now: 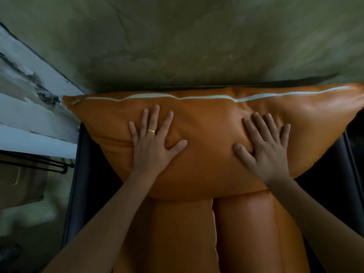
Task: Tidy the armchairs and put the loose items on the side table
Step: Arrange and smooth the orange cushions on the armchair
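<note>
Spread fingers press the back cushion flat.

The fingers (154, 119) of the left hand (152, 142) are splayed wide, those of the right hand (265, 152) spread but closer, both denting the orange cushion (206, 170) across mid-frame, above the seat pads (256, 233). The leather looks slick: an uneven push may slide it toward the right edge, where its corner overhangs the dark armchair frame (84, 174), or tip it forward.

Orange leather cushion (206, 119) with white zip stripe (256, 97), dark armchair frame (82, 174), mottled grey-green wall (177, 36), gold ring (151, 131).
</note>
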Motion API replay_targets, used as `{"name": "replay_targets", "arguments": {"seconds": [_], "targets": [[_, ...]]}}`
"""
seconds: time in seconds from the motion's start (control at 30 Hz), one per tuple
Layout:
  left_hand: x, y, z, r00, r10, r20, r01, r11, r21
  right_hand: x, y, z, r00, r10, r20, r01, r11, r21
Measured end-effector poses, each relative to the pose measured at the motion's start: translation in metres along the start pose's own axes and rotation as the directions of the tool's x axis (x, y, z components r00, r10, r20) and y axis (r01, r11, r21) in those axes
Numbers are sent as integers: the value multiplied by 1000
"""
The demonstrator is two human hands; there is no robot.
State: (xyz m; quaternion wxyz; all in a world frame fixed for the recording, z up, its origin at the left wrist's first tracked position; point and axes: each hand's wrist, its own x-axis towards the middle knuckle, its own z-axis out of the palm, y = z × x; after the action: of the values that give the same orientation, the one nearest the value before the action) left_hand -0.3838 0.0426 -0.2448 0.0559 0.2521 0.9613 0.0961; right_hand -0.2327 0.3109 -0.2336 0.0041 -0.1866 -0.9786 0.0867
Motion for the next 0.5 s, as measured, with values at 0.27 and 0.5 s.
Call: {"name": "replay_targets", "arguments": {"seconds": [0.27, 0.5], "targets": [[17, -3, 6, 999, -18, 29, 18, 1000, 5, 21, 1, 13, 1000, 6, 20, -6, 1000, 10], [-4, 2, -7, 998, -31, 58, 30, 999, 15, 6, 5, 3, 996, -11, 88, 8, 999, 31]]}}
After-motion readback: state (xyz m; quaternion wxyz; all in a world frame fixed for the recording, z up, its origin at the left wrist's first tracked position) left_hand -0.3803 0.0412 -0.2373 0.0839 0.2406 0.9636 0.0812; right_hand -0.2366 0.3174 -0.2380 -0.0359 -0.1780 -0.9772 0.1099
